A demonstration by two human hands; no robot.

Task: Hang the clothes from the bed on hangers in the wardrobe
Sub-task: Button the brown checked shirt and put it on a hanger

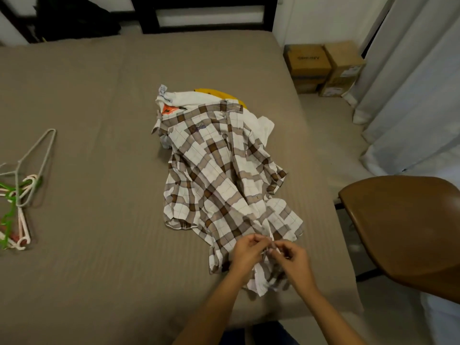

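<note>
We saw a short-sleeved plaid shirt [219, 175] of thin, creased woven cloth, checked in white, tan and dark brown, lying crumpled lengthwise on the bed [99, 95], collar at the far end and hem at the near end. The left hand [245, 252] and right hand [291, 257] met at the shirt's front opening just above the hem, their curled fingers [257, 241] pinching a small bunched fold of the fabric between them, tips nearly touching. The hem spilled loosely just below the fingers. Straight beyond them, under the shirt's collar, lay a soft white garment [174, 98] with an orange print and a label, and a yellow garment [219, 93] peeking out behind it. The bed was covered in a smooth taupe sheet with faint ribbing. Well to the left of the fingers sat a tangle of thin hangers [20, 190], grey, pink and green. To their right stood a chair [408, 225] with a glossy, rounded brown seat. Far beyond, on the right, we made out two cardboard boxes [323, 66] beside pale pleated curtains [410, 83].
</note>
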